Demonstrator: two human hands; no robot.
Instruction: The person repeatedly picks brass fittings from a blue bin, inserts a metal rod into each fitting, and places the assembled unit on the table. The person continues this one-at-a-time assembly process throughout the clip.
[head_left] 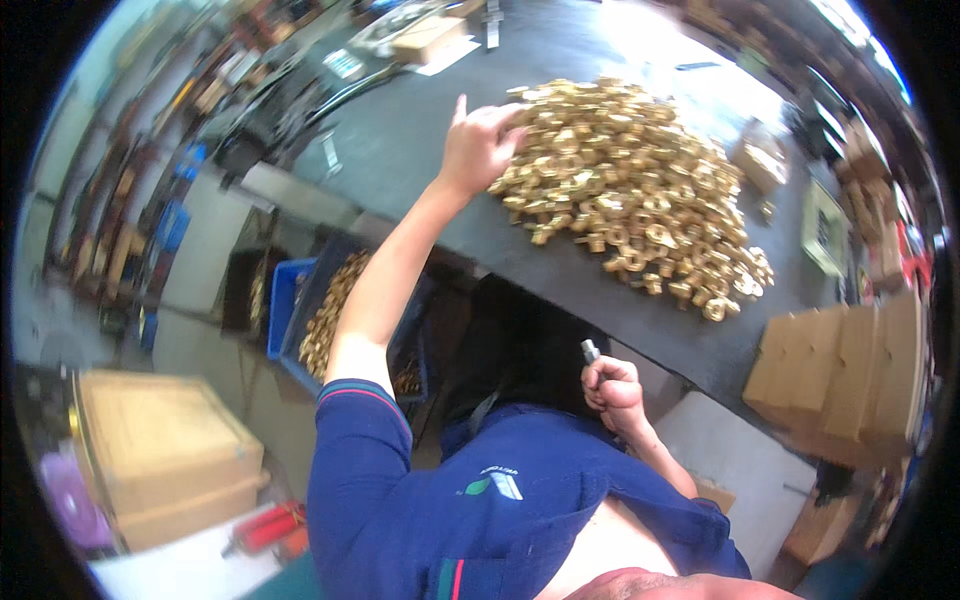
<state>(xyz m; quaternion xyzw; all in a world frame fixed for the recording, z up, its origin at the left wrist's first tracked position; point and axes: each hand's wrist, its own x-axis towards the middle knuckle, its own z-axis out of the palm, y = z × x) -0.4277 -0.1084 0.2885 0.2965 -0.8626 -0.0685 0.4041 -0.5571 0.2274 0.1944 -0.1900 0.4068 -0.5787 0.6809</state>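
A large heap of shiny brass fittings (pixel 620 170), some with hexagonal collars, covers the middle of the dark workbench (pixel 400 130). My left hand (pixel 482 147) reaches to the heap's left edge. Its fingers are apart, one stretched away from the heap and others at the nearest fittings; no held piece can be made out. Close to my body, off the bench's near edge, my right hand (pixel 613 388) is closed round a small tool with a silver cylindrical tip (pixel 590 351). The fist hides the rest of that tool.
Below my left arm stands a dark crate of brass pieces (pixel 330 318) beside a blue bin (pixel 284 305). Cardboard boxes (pixel 840 375) stand at the bench's right end, near a pale green tray (pixel 824 228). A larger box (pixel 170 440) sits at lower left.
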